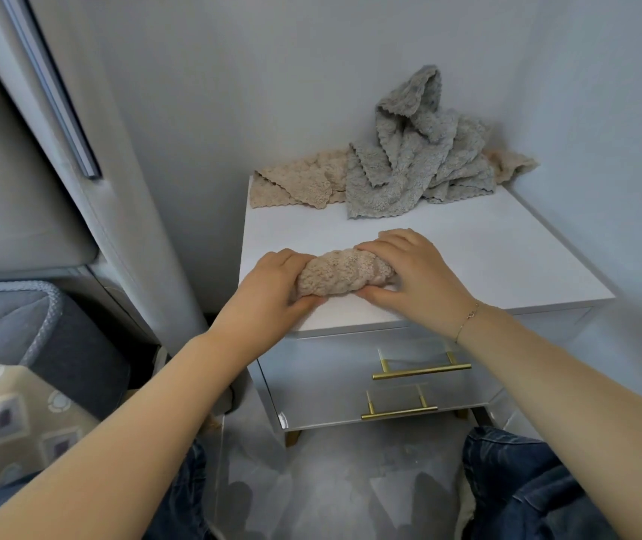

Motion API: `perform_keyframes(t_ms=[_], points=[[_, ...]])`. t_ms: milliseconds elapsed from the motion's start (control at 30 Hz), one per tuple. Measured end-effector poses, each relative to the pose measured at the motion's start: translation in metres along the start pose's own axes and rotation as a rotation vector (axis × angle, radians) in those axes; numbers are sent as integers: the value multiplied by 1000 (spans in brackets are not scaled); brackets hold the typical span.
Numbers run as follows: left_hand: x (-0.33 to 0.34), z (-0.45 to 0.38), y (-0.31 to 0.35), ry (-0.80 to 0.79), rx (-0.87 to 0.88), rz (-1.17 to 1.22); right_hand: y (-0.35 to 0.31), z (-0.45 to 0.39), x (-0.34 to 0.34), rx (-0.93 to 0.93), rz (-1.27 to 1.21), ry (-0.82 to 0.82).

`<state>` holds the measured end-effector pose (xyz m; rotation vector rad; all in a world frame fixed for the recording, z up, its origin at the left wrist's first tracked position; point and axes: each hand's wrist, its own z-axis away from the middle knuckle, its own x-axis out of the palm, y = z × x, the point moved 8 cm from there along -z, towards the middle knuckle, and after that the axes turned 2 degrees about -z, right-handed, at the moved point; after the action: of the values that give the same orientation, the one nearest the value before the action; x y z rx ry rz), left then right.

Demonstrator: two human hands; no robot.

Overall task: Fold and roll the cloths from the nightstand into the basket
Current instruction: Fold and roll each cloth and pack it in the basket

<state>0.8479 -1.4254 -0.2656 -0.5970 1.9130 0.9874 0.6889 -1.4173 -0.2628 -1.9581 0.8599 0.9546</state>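
A beige fluffy cloth rolled into a short log (344, 272) lies near the front edge of the white nightstand (506, 259). My left hand (272, 290) grips its left end, fingers curled over it. My right hand (412, 274) grips its right end, fingers over the top and thumb below. At the back of the nightstand a loose beige cloth (296, 183) lies flat beside a crumpled grey cloth pile (416, 157). Another beige cloth (512, 163) peeks out behind the grey pile at the right. No basket is in view.
The nightstand stands in a wall corner and has two drawers with gold handles (420, 370). A padded headboard and bed (19, 212) are at the left, with a patterned cushion (11, 418) at lower left. My knees in jeans (537, 485) are below.
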Motion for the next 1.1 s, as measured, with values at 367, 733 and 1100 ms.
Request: perform_keyframes(t_ms=[367,733,1100], points=[[-8,1,-8,-90,-468,942,13,9,-8,491,-854,-263],[2,6,47,-274,-414,1125,-12,66,-36,607,-917,-468],[13,23,136,-333,-295,1074,-29,169,-106,763,-947,-307]])
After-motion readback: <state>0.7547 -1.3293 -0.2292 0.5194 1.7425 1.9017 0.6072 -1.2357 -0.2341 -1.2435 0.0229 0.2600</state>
